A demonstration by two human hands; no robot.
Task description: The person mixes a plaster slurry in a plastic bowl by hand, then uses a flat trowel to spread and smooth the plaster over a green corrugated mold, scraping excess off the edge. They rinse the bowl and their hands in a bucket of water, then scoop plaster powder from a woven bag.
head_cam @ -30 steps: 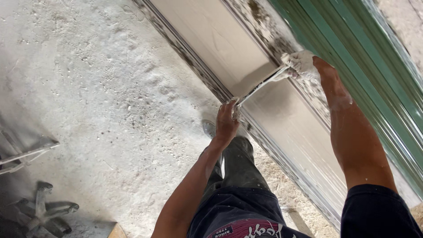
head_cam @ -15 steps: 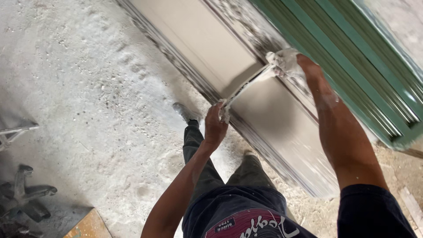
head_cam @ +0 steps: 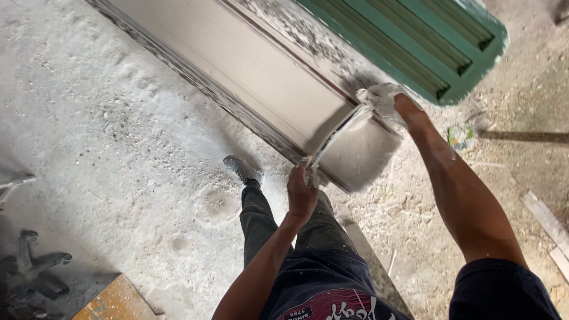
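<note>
Both hands grip a long white-caked sanding strip (head_cam: 338, 139) stretched across the end of the pale door panel (head_cam: 261, 77): the left hand (head_cam: 302, 192) clamps its near end, the right hand (head_cam: 394, 104) its far end. The panel lies beside a green louvred shutter (head_cam: 415, 41), above the dusty white floor (head_cam: 89, 130).

both hands grip a long flat strip (head_cam: 341, 137) pressed across the end of a pale door panel (head_cam: 249, 65): left hand (head_cam: 302, 192) at the near end, right hand (head_cam: 391, 104) beside a green shutter (head_cam: 415, 41).
</note>
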